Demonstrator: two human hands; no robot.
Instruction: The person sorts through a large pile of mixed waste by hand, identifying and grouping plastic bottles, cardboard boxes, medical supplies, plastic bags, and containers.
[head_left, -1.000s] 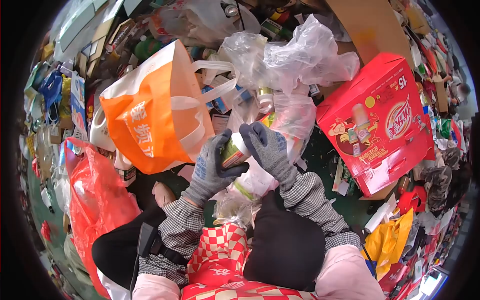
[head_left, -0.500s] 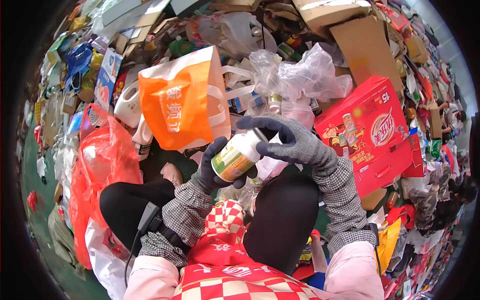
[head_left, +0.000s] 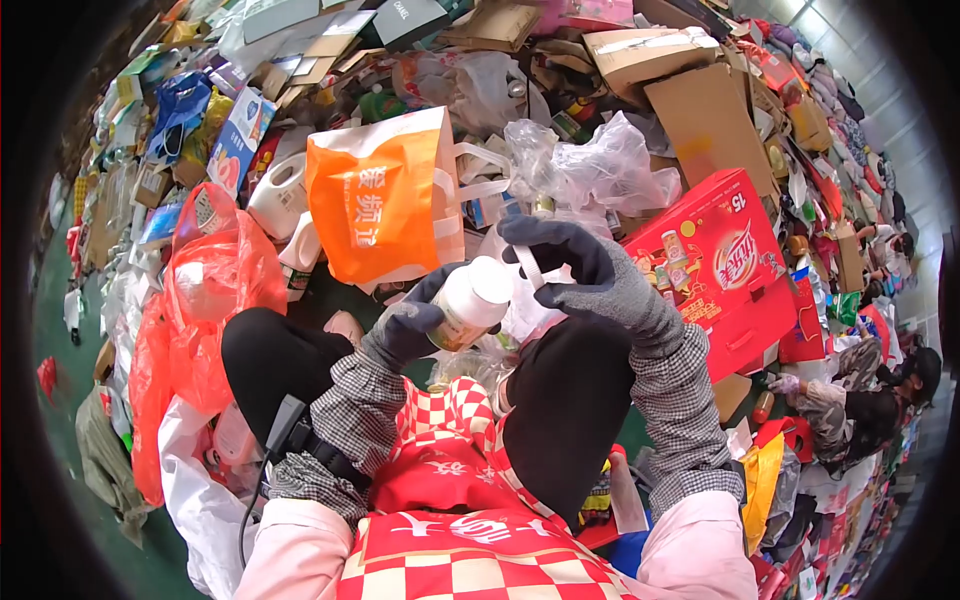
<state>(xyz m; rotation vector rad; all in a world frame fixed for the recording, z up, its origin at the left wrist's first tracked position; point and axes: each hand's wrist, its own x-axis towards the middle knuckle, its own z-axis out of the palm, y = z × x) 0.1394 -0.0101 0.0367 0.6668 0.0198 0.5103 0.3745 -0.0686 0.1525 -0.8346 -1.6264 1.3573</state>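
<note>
My left hand (head_left: 410,318), in a dark grey glove, is wrapped round a white bottle (head_left: 474,298) with a yellow-green label. The bottle is tilted, its top facing up and to the right. Just right of it, my right hand (head_left: 580,268), gloved too, pinches a thin white ring-like piece (head_left: 528,267) between thumb and fingers. That piece is apart from the bottle. Both hands are above my knees, below an orange and white bag (head_left: 375,200).
A red carton (head_left: 715,265) lies at the right, red plastic bags (head_left: 220,290) at the left. White jugs (head_left: 280,197), clear plastic bags (head_left: 615,165) and cardboard (head_left: 708,125) are piled ahead. Another person (head_left: 870,400) is at the far right.
My right hand has come away from the bottle and now holds the white ring-like piece. The bottle is more upright in my left hand. The view has shifted slightly.
</note>
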